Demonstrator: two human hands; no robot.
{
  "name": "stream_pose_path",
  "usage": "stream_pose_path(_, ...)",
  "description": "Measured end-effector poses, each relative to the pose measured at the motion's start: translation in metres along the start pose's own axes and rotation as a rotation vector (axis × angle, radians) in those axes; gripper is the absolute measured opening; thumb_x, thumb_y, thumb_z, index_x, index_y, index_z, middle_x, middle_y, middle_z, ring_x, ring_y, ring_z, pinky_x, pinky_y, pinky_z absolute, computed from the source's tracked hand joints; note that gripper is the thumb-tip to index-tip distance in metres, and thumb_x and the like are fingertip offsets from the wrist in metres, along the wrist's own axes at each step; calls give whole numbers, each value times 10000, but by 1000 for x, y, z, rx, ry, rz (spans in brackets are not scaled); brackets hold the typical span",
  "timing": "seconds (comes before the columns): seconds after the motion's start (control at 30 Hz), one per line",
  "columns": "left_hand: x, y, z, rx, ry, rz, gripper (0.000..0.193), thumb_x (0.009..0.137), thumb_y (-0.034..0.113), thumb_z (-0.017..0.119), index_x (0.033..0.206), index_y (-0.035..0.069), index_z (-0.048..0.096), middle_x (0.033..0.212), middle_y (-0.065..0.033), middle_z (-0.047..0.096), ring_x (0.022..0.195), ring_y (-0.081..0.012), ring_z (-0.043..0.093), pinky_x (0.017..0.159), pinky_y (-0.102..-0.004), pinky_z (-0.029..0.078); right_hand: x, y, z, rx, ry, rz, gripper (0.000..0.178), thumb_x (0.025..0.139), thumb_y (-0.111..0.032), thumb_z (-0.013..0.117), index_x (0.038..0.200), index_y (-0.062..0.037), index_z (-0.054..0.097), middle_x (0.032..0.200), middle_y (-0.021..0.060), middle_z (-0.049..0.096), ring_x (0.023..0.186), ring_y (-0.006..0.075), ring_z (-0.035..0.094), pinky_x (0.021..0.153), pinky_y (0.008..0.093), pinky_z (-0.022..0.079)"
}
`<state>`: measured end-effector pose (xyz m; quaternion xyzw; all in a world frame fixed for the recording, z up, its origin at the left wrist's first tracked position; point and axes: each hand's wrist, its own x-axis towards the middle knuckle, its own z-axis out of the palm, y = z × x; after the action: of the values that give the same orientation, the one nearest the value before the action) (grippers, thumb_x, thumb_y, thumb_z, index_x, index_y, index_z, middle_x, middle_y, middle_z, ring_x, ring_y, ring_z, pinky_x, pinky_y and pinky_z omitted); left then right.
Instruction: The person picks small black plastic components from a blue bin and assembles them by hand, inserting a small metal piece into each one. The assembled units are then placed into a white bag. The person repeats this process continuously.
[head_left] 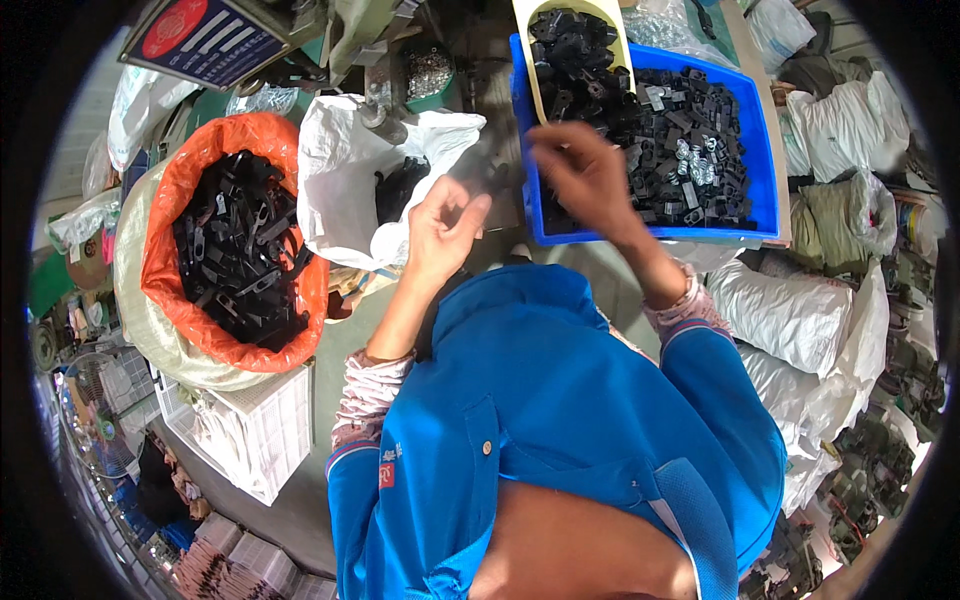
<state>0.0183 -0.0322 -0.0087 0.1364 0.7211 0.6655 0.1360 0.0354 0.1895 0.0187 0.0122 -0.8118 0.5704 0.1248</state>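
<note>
Small black parts in a blue bin, beside a person's hands.
The right hand, blurred and bent-fingered, hung over the bin's left side, near a cream tray; the left hand, loosely curled, was beside a white bag. Whether either gripped anything could not be told. An orange-lined sack stood farther left.

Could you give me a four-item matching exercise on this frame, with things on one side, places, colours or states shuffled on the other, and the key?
1. left hand
2. long tray
3. right hand
4. plastic sack liner

A. orange
B. fingers bent, at the blue bin
C. nearest the white bag
D. cream

Pairs: 1-C, 2-D, 3-B, 4-A
</note>
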Motion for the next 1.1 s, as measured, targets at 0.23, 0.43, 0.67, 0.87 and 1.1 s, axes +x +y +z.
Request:
stream_pose_path(0.23, 2, 10, 26, -46, 59, -19, 231, 920, 131, 682, 799, 64, 497, 698, 8, 530, 566, -53, 525, 499, -204, 397, 106, 25, -62, -1094, -79, -148, 223, 794, -187, 725, 943, -68, 609, 852, 123, 666, 843, 344, 658, 659, 434, 523)
stream_pose_path(0.43, 6, 13, 6, -108, 101, 23, 277, 910, 96, 683, 767, 64, 449, 816, -29, 579, 617, -65, 590, 592, -201, 472, 138, 42, -71, -979, -285, -151, 331, 776, -159, 703, 1079, -55, 621, 841, 113, 646, 800, 286, 655, 688, 380, 529)
stream_pose_path(0.67, 26, 0, -30, -32, 86, 73, 245, 845, 31, 725, 755, 40, 497, 992, -110, 688, 1108, -186, 626, 893, -288, 463, 92, -25, -50, 370, -426, 286, 210, 922, -71, 627, 1105, 32, 623, 988, 87, 662, 845, 180, 676, 762, 300, 569)
stream_pose_path(0.87, 28, 12, -60, 112, 96, 143, 224, 802, 37, 748, 765, 4, 530, 1140, -206, 681, 1132, -228, 628, 887, -321, 492, 73, -17, 18, 485, -450, 181, 215, 891, -38, 672, 1084, -13, 580, 1077, 71, 647, 950, 142, 635, 858, 296, 529)
stream_pose_path(1.1, 31, 14, -90, 139, 41, 176, 203, 795, 7, 757, 764, -2, 557, 1147, -189, 685, 1028, -182, 644, 869, -309, 488, 78, -31, 57, 301, -401, 183, 258, 849, 17, 699, 1100, 11, 639, 1008, 53, 654, 947, 112, 622, 839, 252, 510)
